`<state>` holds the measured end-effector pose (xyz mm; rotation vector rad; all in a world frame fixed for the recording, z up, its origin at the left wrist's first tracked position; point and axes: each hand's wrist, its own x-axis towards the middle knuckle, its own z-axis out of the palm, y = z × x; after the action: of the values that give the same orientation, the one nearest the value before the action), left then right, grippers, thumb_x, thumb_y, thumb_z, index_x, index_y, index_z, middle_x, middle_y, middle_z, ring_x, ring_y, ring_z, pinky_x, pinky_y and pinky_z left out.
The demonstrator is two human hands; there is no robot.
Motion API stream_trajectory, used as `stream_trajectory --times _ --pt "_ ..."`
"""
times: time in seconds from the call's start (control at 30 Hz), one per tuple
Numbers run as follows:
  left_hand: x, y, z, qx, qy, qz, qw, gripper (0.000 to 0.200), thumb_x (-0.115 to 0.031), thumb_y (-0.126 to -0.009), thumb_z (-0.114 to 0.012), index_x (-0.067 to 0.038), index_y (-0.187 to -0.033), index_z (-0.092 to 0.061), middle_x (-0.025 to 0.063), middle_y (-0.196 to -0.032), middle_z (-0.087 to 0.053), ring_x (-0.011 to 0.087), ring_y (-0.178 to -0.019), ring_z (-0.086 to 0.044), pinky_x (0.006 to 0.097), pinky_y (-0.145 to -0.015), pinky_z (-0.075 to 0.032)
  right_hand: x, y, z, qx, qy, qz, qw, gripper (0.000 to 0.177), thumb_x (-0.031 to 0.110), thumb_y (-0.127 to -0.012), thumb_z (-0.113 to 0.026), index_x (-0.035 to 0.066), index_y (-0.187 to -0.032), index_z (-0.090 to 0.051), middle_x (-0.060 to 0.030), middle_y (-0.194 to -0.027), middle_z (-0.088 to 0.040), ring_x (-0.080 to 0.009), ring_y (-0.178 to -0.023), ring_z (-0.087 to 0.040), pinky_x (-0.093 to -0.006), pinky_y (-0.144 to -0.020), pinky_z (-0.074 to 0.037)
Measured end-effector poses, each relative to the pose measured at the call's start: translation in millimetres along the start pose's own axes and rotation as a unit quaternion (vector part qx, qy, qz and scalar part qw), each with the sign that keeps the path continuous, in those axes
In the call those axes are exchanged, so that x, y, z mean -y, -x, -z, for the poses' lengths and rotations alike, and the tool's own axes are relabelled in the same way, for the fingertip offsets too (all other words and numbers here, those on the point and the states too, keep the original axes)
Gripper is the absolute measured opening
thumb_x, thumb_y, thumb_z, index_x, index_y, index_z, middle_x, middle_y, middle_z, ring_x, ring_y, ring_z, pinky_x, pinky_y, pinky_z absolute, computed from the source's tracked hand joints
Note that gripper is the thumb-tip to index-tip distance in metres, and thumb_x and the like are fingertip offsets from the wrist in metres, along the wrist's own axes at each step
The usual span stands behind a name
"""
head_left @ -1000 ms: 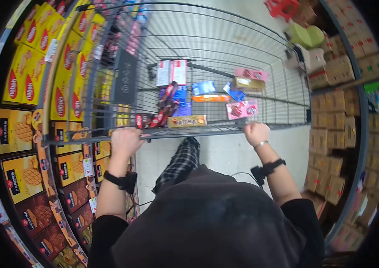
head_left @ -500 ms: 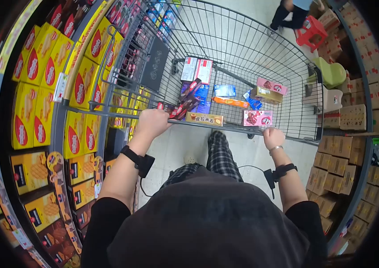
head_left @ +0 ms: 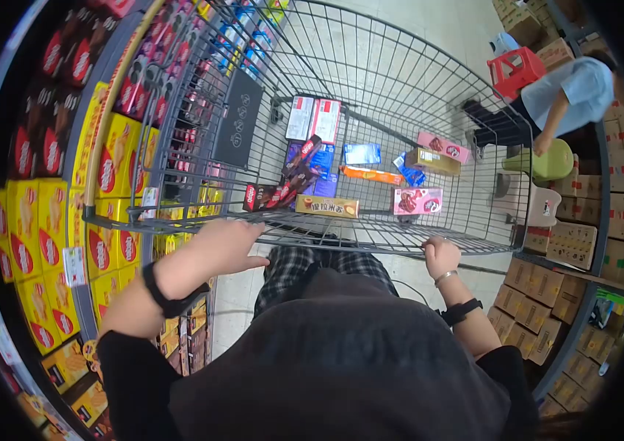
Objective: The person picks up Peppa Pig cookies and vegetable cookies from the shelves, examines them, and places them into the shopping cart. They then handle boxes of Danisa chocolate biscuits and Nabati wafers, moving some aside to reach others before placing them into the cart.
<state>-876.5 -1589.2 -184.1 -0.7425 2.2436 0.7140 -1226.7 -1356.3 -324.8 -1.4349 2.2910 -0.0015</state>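
A grey wire shopping cart (head_left: 370, 242) stands before me, its near rim running across at waist height. My right hand (head_left: 442, 255) is wrapped around this near bar, at its right part. My left hand (head_left: 224, 246) is at the bar's left part with the thumb spread away from the fingers; it does not grip the bar. Inside the cart, a red and dark snack pack (head_left: 262, 196) and a long tan box (head_left: 326, 206) lie near my left hand. A pink box (head_left: 417, 201) lies nearest my right hand. An orange pack (head_left: 370, 175) lies farther in.
Shelves of yellow boxes (head_left: 36, 228) line the left side. Brown cartons (head_left: 539, 290) are stacked on the right. A person in a light blue shirt (head_left: 569, 92) is at the right, by a red stool (head_left: 515, 71) and a green stool (head_left: 553, 158).
My left hand has let go of the bar and spread its thumb, while my right hand still grips. The shelves have shifted in view. The person has come nearer on the right.
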Motion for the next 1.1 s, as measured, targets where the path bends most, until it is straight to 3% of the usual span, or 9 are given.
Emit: stream_trajectory --times 0.17,0.23,0.33,0.47,0.53,0.63,0.77,0.97,1.1 --pt "-8 5 204 -0.113 0.166 -0.19 0.961 0.038 -0.017 -0.069 -0.067 0.001 -0.101 -0.056 0.0136 -0.083 -0.062 0.0242 -0.076 -0.061 0.0308 -0.068 -0.049 2 -53 17 0.037 -0.016 -0.008 0.999 0.023 0.018 -0.068 -0.041 0.01 -0.066 -0.062 -0.0097 -0.071 -0.059 -0.0291 -0.068 -0.055 -0.0392 -0.062 -0.043" --pt "5 -40 270 -0.001 0.368 -0.048 0.929 0.026 -0.018 -0.077 -0.059 0.001 -0.095 -0.058 0.0087 -0.074 -0.063 0.0138 -0.065 -0.062 0.0242 -0.057 -0.048 3 -63 23 0.042 -0.022 -0.019 0.999 0.023 0.018 -0.068 -0.041 0.01 -0.066 -0.062 -0.0099 -0.071 -0.059 -0.0294 -0.069 -0.055 -0.0391 -0.062 -0.042" --pt "65 -185 300 -0.016 0.326 -0.038 0.945 0.035 -0.036 -0.083 -0.048 -0.003 -0.093 -0.058 0.006 -0.076 -0.063 0.0094 -0.06 -0.059 0.0202 -0.051 -0.045 -1 -79 14 0.005 -0.022 -0.003 1.0 0.019 0.019 -0.065 -0.043 0.011 -0.063 -0.06 -0.0072 -0.066 -0.057 -0.0275 -0.066 -0.055 -0.0394 -0.061 -0.041" --pt "228 -437 185 0.019 0.348 0.122 0.929 0.032 -0.03 -0.081 -0.049 -0.008 -0.102 -0.056 0.0094 -0.086 -0.063 0.0165 -0.074 -0.061 0.0295 -0.061 -0.048 26 -110 -11 -0.058 -0.023 0.006 0.998 0.02 0.019 -0.06 -0.042 0.011 -0.064 -0.06 -0.0093 -0.064 -0.055 -0.0288 -0.063 -0.051 -0.0388 -0.065 -0.036" --pt "318 -584 81 -0.047 0.12 0.113 0.985 0.042 -0.034 -0.07 -0.06 -0.002 -0.098 -0.058 0.0208 -0.093 -0.06 0.0335 -0.086 -0.059 0.0368 -0.076 -0.047 37 -160 -33 -0.097 -0.056 0.028 0.993 0.019 0.017 -0.056 -0.041 0.009 -0.06 -0.058 -0.0082 -0.062 -0.055 -0.0266 -0.06 -0.049 -0.0378 -0.066 -0.035" --pt "382 -707 -37 -0.047 0.242 0.177 0.953 0.06 -0.034 -0.064 -0.067 -0.002 -0.111 -0.048 0.0215 -0.106 -0.055 0.033 -0.099 -0.053 0.0389 -0.085 -0.044 48 -255 -66 -0.073 -0.057 0.008 0.996 0.02 0.018 -0.055 -0.04 0.009 -0.059 -0.057 -0.0053 -0.058 -0.055 -0.0221 -0.056 -0.051 -0.0353 -0.065 -0.034" --pt "289 -628 -107 -0.06 0.248 0.245 0.935 0.065 -0.04 -0.062 -0.068 -0.027 -0.121 -0.044 0.0185 -0.127 -0.035 0.038 -0.11 -0.043 0.0421 -0.087 -0.042 14 -166 -52 -0.086 -0.076 0.011 0.993 0.021 0.02 -0.056 -0.04 0.007 -0.057 -0.056 -0.0058 -0.058 -0.056 -0.0211 -0.057 -0.055 -0.0345 -0.063 -0.034" --pt "286 -709 -166 -0.175 0.221 0.274 0.92 0.053 -0.047 -0.07 -0.06 -0.03 -0.118 -0.046 0.0225 -0.133 -0.018 0.0456 -0.119 -0.022 0.0547 -0.088 -0.035 -9 -192 -98 0.02 -0.061 0.006 0.998 0.036 0.033 -0.073 -0.035 0.005 -0.06 -0.054 -0.0088 -0.066 -0.056 -0.0233 -0.061 -0.053 -0.0362 -0.067 -0.032" --pt "285 -717 -171 -0.276 0.215 0.27 0.897 0.061 -0.043 -0.07 -0.063 -0.027 -0.124 -0.04 0.0274 -0.129 -0.015 0.0527 -0.109 -0.03 0.0511 -0.088 -0.036 -1 -188 -92 0.033 -0.064 -0.012 0.997 0.037 0.033 -0.074 -0.034 0.005 -0.058 -0.051 -0.0094 -0.065 -0.056 -0.0236 -0.061 -0.053 -0.0366 -0.067 -0.032"
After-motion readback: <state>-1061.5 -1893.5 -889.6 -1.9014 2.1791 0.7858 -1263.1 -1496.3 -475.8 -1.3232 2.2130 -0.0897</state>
